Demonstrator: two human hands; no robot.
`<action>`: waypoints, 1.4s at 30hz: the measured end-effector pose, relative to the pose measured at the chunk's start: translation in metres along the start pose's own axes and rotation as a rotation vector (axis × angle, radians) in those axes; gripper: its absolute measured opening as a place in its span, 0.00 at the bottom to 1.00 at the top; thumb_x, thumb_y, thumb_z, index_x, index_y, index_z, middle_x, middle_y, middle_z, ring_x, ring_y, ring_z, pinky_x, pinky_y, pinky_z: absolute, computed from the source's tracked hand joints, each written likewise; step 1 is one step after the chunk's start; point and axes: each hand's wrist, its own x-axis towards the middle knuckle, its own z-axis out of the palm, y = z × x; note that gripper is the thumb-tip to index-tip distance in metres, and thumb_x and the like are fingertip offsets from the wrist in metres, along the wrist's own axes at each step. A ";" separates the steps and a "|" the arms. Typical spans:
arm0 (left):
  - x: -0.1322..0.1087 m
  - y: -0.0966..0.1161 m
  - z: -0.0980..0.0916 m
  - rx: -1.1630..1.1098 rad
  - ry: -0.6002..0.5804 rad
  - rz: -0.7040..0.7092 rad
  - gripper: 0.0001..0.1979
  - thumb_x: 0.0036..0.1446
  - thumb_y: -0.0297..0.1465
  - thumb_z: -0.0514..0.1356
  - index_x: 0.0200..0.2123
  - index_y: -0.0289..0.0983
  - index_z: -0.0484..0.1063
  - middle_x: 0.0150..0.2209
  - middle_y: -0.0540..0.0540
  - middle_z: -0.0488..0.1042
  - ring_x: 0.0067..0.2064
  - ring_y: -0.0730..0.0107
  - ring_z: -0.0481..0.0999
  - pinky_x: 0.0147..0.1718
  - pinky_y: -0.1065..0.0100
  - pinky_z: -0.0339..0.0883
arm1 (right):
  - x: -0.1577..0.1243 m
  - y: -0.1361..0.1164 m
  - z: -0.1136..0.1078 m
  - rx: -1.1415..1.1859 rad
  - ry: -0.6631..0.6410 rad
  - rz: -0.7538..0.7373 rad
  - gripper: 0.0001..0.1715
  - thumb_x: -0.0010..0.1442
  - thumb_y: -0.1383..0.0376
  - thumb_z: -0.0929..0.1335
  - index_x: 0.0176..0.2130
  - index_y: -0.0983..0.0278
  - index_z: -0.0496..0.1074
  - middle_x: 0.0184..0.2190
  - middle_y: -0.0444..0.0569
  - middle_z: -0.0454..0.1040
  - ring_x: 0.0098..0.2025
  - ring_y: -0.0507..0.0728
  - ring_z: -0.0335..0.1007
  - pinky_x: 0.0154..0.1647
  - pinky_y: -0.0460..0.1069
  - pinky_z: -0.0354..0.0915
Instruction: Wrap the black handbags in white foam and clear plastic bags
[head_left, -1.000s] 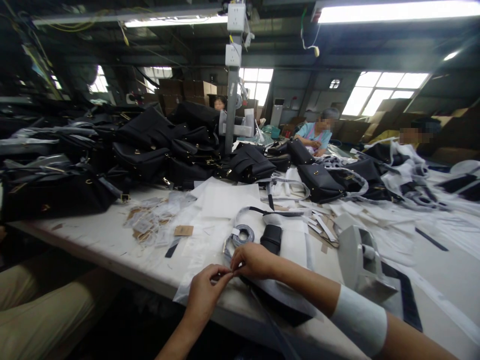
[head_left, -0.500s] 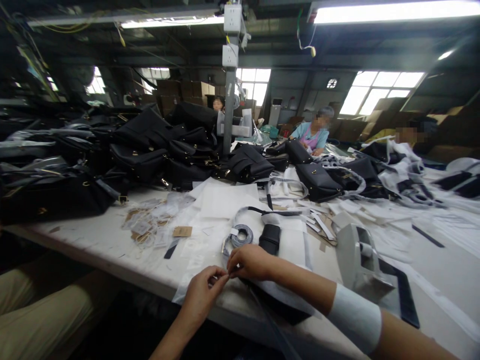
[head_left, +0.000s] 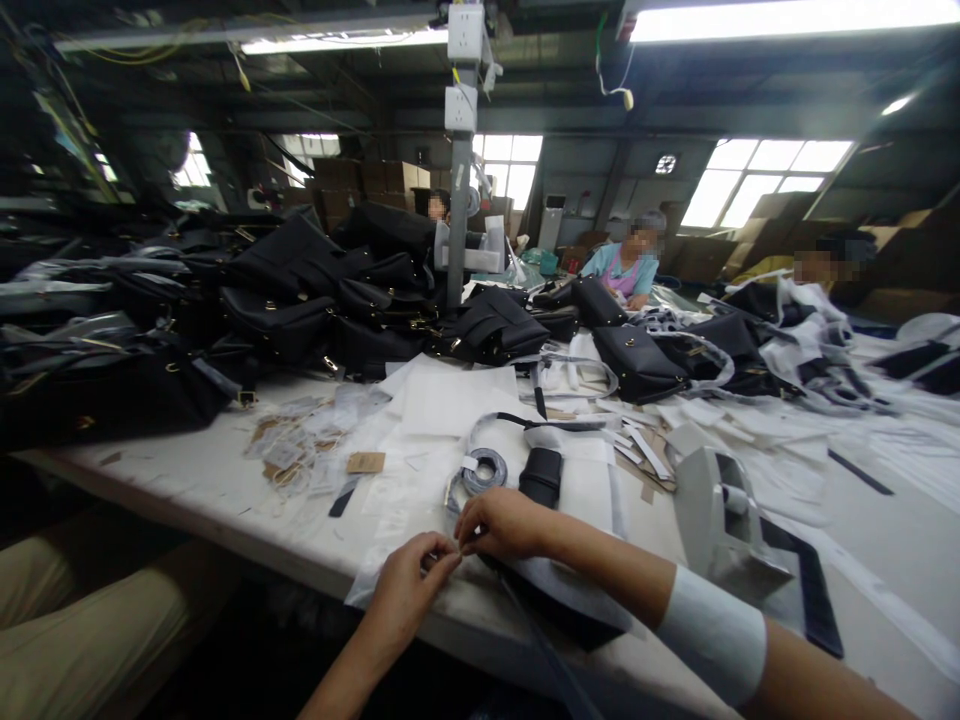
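Observation:
My left hand (head_left: 412,580) and my right hand (head_left: 504,523) meet fingertip to fingertip over the table's front edge. Both are closed in a pinch; whatever lies between the fingers is too small and hidden to name. Just beyond my right hand is a coiled dark strap (head_left: 489,468) in clear film with a white band. Beside it a rolled black piece (head_left: 541,477) rests on white wrapping sheet (head_left: 589,470). Under my right forearm lies a flat black piece (head_left: 577,618), partly covered by white sheet. A dark strip (head_left: 551,660) hangs over the edge.
Black handbags (head_left: 285,260) are heaped along the back and left. Paper tags (head_left: 289,445) with strings lie left, a brown tag (head_left: 366,462) nearer. A grey tape dispenser (head_left: 720,530) stands right. A post (head_left: 456,200) rises mid-table. Co-workers (head_left: 626,265) sit across.
Both hands stay pinched together at nearly the same place, shifted only very slightly. Nothing else on the table has visibly moved.

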 end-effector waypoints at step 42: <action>-0.004 0.002 0.031 -0.663 0.288 -0.154 0.36 0.50 0.46 0.68 0.61 0.40 0.67 0.50 0.42 0.78 0.39 0.65 0.79 0.23 0.74 0.65 | -0.022 -0.006 0.007 0.418 0.280 0.227 0.07 0.57 0.65 0.70 0.38 0.63 0.76 0.31 0.45 0.79 0.32 0.55 0.74 0.32 0.45 0.65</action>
